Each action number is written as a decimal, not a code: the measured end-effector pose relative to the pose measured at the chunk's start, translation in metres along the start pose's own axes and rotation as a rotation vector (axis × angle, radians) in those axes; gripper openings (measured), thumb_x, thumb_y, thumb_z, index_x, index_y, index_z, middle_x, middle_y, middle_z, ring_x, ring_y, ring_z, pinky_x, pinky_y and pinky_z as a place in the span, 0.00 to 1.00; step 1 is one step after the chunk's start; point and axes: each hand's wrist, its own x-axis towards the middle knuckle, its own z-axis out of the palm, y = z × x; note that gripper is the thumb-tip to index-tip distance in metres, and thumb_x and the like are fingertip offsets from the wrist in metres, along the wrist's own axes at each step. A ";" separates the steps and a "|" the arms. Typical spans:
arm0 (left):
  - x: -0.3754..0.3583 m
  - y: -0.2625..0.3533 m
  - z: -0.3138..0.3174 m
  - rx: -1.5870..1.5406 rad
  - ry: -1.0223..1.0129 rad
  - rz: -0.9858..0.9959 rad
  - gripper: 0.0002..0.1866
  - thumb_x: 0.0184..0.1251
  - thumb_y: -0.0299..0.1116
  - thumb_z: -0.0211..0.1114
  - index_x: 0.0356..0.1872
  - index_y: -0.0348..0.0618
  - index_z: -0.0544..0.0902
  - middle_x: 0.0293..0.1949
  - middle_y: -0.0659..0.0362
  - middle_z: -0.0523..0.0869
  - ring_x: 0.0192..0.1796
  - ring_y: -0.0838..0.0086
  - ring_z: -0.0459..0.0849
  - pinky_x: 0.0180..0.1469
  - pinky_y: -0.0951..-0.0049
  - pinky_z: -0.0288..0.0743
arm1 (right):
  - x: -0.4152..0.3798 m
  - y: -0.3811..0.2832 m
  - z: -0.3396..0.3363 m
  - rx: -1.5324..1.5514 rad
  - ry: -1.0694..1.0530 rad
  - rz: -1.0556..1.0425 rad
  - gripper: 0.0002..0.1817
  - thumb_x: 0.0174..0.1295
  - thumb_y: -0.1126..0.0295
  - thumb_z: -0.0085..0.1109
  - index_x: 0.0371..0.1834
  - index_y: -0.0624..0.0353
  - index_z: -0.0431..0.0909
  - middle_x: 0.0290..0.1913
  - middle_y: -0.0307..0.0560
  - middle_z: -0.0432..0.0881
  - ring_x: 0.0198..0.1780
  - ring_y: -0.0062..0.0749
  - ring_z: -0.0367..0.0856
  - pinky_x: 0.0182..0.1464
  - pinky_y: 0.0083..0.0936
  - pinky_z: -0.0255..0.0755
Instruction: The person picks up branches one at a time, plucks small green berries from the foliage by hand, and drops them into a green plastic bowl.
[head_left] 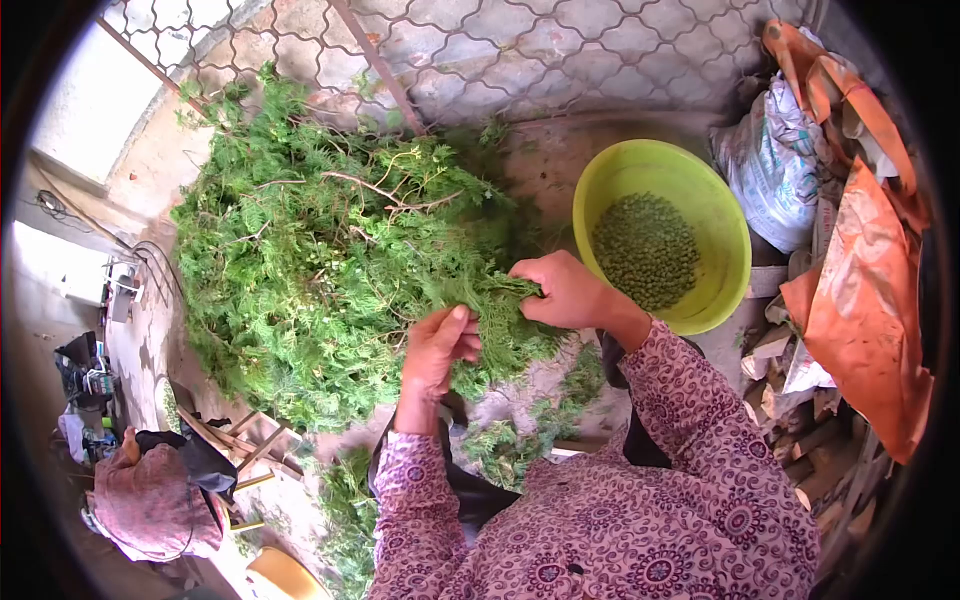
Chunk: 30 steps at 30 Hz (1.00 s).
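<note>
A large heap of green, feathery branches (300, 260) lies on the floor in front of me. Over its right edge, my right hand (565, 290) is closed round the end of a green sprig (505, 300). My left hand (440, 350) is beside the sprig's hanging leaves, with the thumb raised and the fingers curled against the greenery; part of the fingers is hidden. To the right of my right hand stands a yellow-green basin (728, 260) with many small round green pieces (648, 250) in it.
A wire mesh (540, 60) runs behind the heap. White sacks (775, 170), an orange sheet (870, 310) and stacked wood (810, 450) are on the right. Another person (155, 495) sits at the lower left, near a yellow bowl (285, 575). Loose greenery (350, 510) lies near my legs.
</note>
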 end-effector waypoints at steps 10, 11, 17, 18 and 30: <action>-0.038 0.015 0.032 0.733 -0.136 0.610 0.35 0.41 0.16 0.68 0.56 0.47 0.71 0.54 0.60 0.73 0.54 0.73 0.72 0.57 0.72 0.68 | 0.003 -0.009 0.007 0.566 -0.474 0.155 0.16 0.45 0.73 0.59 0.39 0.66 0.75 0.31 0.37 0.78 0.33 0.16 0.72 0.36 0.18 0.68; -0.042 0.015 0.034 0.731 -0.139 0.611 0.35 0.41 0.16 0.68 0.56 0.47 0.71 0.54 0.60 0.73 0.54 0.73 0.72 0.57 0.72 0.68 | 0.003 -0.013 0.004 0.684 -0.504 0.168 0.17 0.46 0.73 0.60 0.41 0.65 0.75 0.33 0.35 0.78 0.34 0.17 0.72 0.39 0.17 0.68; -0.038 0.000 0.032 0.304 -0.054 0.202 0.23 0.50 0.27 0.69 0.50 0.40 0.75 0.45 0.59 0.80 0.45 0.74 0.77 0.53 0.74 0.69 | 0.006 -0.004 -0.003 0.516 -0.497 0.161 0.19 0.46 0.71 0.64 0.43 0.65 0.75 0.36 0.37 0.79 0.39 0.17 0.72 0.45 0.19 0.67; -0.034 -0.007 0.032 0.248 -0.005 0.265 0.22 0.50 0.29 0.69 0.48 0.37 0.76 0.44 0.57 0.80 0.45 0.74 0.77 0.51 0.73 0.70 | 0.006 -0.003 -0.007 0.513 -0.493 0.159 0.19 0.46 0.71 0.64 0.43 0.65 0.75 0.36 0.37 0.79 0.39 0.17 0.72 0.45 0.19 0.67; -0.020 -0.014 0.031 0.161 0.071 0.242 0.20 0.51 0.26 0.67 0.47 0.34 0.75 0.44 0.55 0.80 0.46 0.71 0.78 0.53 0.73 0.69 | 0.002 0.000 -0.033 1.082 0.148 0.273 0.12 0.60 0.63 0.53 0.34 0.60 0.78 0.30 0.37 0.78 0.31 0.19 0.74 0.37 0.16 0.70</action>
